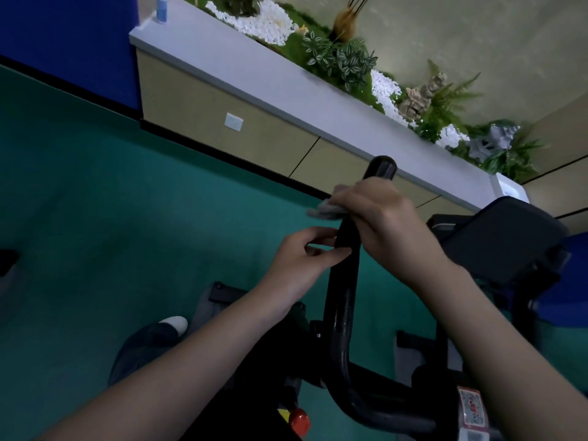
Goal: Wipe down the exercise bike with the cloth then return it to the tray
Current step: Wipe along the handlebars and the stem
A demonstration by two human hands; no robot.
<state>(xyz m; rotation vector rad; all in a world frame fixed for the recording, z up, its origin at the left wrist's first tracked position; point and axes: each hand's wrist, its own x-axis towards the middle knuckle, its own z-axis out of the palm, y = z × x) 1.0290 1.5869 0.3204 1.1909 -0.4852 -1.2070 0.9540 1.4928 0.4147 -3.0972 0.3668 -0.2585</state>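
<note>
My right grip clamps the cloth on the handlebar, frame centre; my left grip pinches that bar. At right, the tray hides its contents.

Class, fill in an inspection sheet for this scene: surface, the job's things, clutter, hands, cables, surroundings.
Surface: green floor under the bike.
Job's things: grey cloth wrapped on the black handlebar; what looks like a white tray at the far end of the ledge.
Clutter: blue bottle on the ledge.
Hands: right hand grips the cloth against the handlebar; left hand pinches the handlebar just below.
Cables: nothing seen.
Surroundings: plants and white pebbles behind the ledge; socket on the cabinet front.
</note>
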